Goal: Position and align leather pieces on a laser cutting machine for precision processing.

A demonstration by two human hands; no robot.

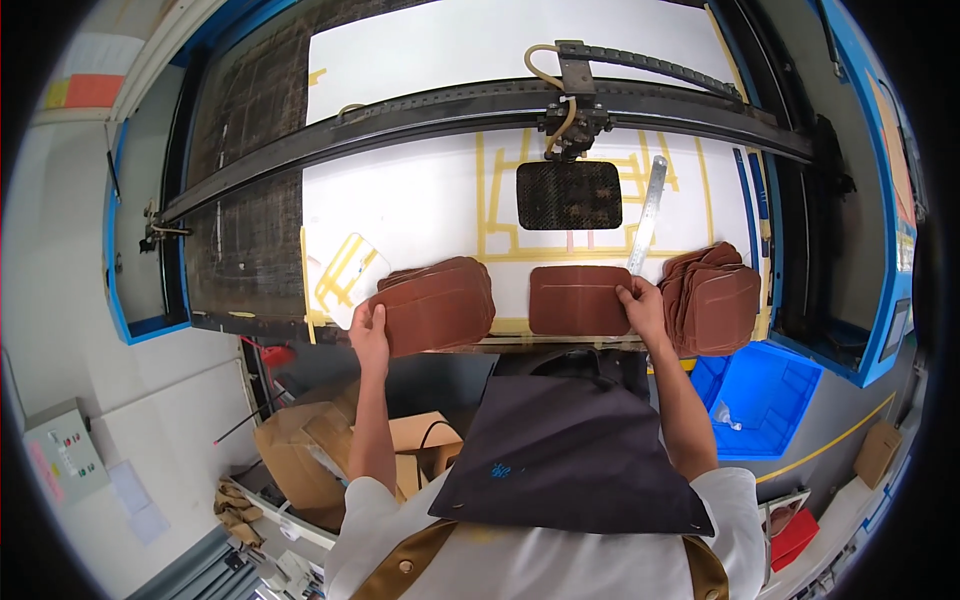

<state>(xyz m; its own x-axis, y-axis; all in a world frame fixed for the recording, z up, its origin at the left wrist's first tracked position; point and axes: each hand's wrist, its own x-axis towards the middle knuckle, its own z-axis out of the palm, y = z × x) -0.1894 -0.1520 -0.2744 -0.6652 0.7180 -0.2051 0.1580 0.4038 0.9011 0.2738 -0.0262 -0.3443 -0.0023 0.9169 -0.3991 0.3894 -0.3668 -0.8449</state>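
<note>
Flat brown leather-like panels with rounded corners lie along the near edge of the white sheet. My left hand (371,340) pinches the left edge of a stack of brown panels (435,305), thumb on top; whether it grips one panel or several I cannot tell. My right hand (643,308) closes on the right edge of a single brown panel (575,300) in the middle. To the right of that hand sits a fanned pile of brown panels (715,305). Beyond the middle panel, a rounded dark opening (570,196) shows the machine's mesh bed through the white sheet.
A black gantry beam (430,117) crosses the bed and carries a tool head (572,130) above the opening. A steel ruler (650,212) lies on the taped white sheet (400,190). A blue bin (765,405) stands low at right, cardboard boxes (310,445) at left.
</note>
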